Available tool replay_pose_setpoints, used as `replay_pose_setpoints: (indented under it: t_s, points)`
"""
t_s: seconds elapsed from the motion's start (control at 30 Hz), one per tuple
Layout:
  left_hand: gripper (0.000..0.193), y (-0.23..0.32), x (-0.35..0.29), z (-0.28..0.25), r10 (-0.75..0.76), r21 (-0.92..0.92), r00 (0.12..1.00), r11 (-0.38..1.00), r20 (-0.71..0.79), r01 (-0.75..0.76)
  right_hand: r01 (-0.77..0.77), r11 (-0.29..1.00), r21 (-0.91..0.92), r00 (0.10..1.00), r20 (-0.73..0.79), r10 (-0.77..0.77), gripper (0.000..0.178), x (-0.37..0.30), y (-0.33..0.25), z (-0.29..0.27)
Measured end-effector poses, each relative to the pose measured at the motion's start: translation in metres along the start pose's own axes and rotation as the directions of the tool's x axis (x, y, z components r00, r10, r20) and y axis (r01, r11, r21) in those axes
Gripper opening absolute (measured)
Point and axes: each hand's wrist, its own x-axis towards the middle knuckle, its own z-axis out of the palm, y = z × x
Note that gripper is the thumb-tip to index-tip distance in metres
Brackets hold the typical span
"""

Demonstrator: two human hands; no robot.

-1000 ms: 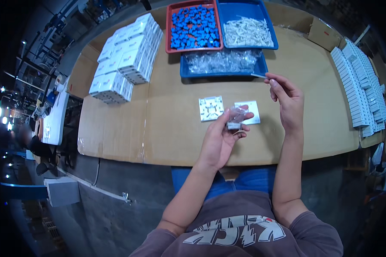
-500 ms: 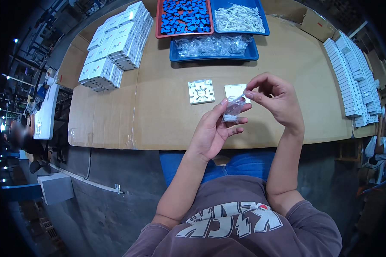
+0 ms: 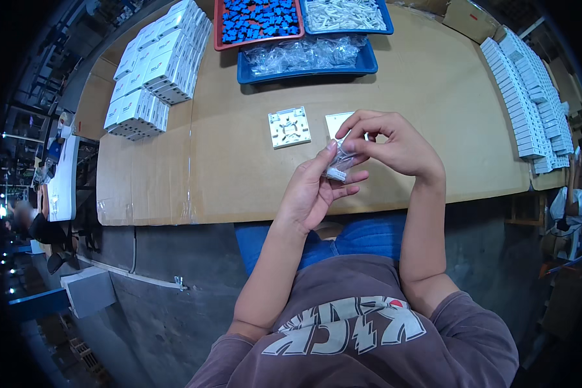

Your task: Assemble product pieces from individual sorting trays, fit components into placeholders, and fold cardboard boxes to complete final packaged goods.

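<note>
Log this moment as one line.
left hand: holding clear bag | right hand: at bag's top | table: white square plate beyond hands

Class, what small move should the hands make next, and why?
Perhaps the right hand should gather the upper end of the clear bag: its fingers are there, the left hand holds the bag, and white pieces show at its lower end.

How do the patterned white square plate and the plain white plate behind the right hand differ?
The patterned plate shows dark detailing; the plain plate looks smooth where visible. The patterned plate is unobstructed; the right hand partly hides the plain plate. Both are white, on brown cardboard.
</note>
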Motion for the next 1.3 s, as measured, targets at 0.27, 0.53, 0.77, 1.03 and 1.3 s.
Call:
replay_pose_setpoints:
  t_s: [0.27,0.53,0.77,1.03,1.3]
  points:
    - [0.042,0.008,-0.005,0.009,0.106,-0.07,0.981,0.993,0.163,-0.096,-0.008,0.996,-0.09,0.999,-0.041,0.005,0.014,0.0,0.005,-0.008]
    - [0.048,0.016,-0.011,0.021,0.154,0.162,0.962,0.968,0.227,-0.193,0.039,0.999,0.001,0.995,-0.087,-0.039,0.013,0.001,0.007,-0.008]
    - [0.056,0.011,-0.012,0.017,0.215,0.236,0.933,0.929,0.287,-0.286,0.111,0.989,0.099,0.991,-0.082,-0.103,0.012,0.002,0.007,-0.009]
    - [0.057,0.01,-0.011,0.014,0.217,0.269,0.917,0.911,0.334,-0.313,0.133,0.986,0.105,0.99,-0.058,-0.127,0.01,0.0,0.005,-0.012]
    - [0.044,0.0,0.003,0.0,0.259,0.14,0.957,0.951,0.13,-0.277,0.115,0.984,0.137,0.993,-0.022,-0.113,0.01,0.002,0.002,-0.002]
